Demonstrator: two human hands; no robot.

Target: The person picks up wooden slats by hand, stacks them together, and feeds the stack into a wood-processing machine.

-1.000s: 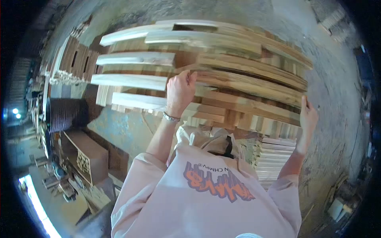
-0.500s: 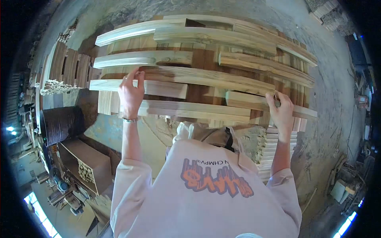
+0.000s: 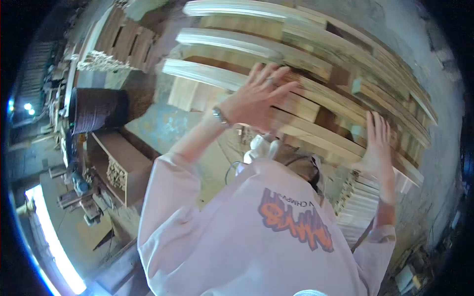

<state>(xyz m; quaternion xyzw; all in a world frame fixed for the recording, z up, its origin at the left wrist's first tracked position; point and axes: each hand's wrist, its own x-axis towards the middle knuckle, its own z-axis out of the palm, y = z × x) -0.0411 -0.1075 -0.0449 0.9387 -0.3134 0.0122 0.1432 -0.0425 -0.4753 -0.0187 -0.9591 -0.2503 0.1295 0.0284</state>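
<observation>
Pale wooden boards point(image 3: 321, 134) lie in spaced rows across a stack of other planks. My left hand point(image 3: 252, 101) is open, its fingers spread over the near rows, with a ring and a metal wristband showing. Its fingertips overlap a long board point(image 3: 335, 96) in the second row from me. Toward the right end of the stack, my right hand point(image 3: 378, 145) has its fingers stretched out over the near boards, blurred a little. A shorter pale board point(image 3: 202, 73) extends left from beneath my left hand.
At the left stand a dark ribbed drum point(image 3: 98, 109) and a brown box point(image 3: 140, 172) with thin sticks in it. Upright bundles of wood point(image 3: 121, 42) are at the upper left. Stacked pale strips point(image 3: 363, 200) sit beside my right forearm.
The view has swung left and tilted, so the stack appears slanted and farther right. My left hand has spread its fingers and moved right along the boards; my right fingers have straightened.
</observation>
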